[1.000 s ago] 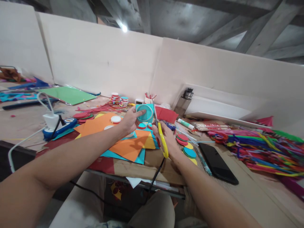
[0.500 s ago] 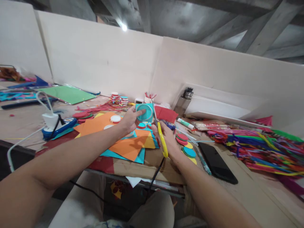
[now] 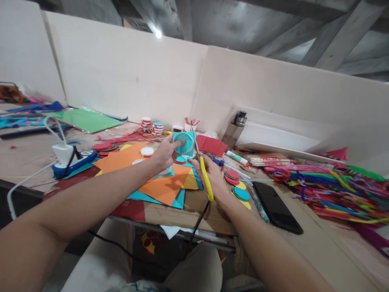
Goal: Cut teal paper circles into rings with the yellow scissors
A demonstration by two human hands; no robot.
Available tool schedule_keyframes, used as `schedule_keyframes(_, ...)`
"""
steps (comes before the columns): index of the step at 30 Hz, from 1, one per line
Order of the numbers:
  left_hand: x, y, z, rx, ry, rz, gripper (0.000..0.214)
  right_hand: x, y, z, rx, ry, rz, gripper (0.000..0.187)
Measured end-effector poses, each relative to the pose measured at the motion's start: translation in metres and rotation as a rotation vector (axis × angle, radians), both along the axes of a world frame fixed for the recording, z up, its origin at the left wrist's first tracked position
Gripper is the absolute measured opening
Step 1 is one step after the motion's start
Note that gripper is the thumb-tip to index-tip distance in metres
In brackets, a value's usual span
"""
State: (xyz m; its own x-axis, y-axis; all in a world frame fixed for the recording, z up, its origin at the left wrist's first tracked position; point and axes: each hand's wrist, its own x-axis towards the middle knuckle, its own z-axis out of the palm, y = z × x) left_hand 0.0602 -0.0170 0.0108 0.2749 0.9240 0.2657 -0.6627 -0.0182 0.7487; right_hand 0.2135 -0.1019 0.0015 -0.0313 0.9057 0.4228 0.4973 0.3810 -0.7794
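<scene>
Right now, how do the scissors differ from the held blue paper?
The scissors are in the right hand; the blue paper is in the left hand.
The scissors are long and narrow; the blue paper is a broad sheet.
The scissors are yellow-handled; the blue paper has a pale ring over it.
Shared: both are held.

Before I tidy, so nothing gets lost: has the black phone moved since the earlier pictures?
No: against the blue disc to its left, the black phone shows no visible shift either way.

2 bare arms (image 3: 106, 194) reach forward, converging; left hand (image 3: 165, 155) pinches, thumb (image 3: 178, 143) extended; right hand (image 3: 213, 173) grips, fingers curled.
</scene>
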Motion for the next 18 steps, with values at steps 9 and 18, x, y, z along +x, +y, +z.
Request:
schedule_keyframes(9, -0.0007, -0.0001, 0.0014, -0.013, -0.002, 0.001, 0.022, 0.0031, 0.0013, -0.0027, -0.047, -0.072, -0.021, 0.039)
schedule_keyframes(18, 0.0010, -0.0013, 0.0003, 0.008, 0.011, 0.024, 0.028, 0.0044, 0.0041, -0.0045, -0.088, -0.062, 0.018, 0.041)
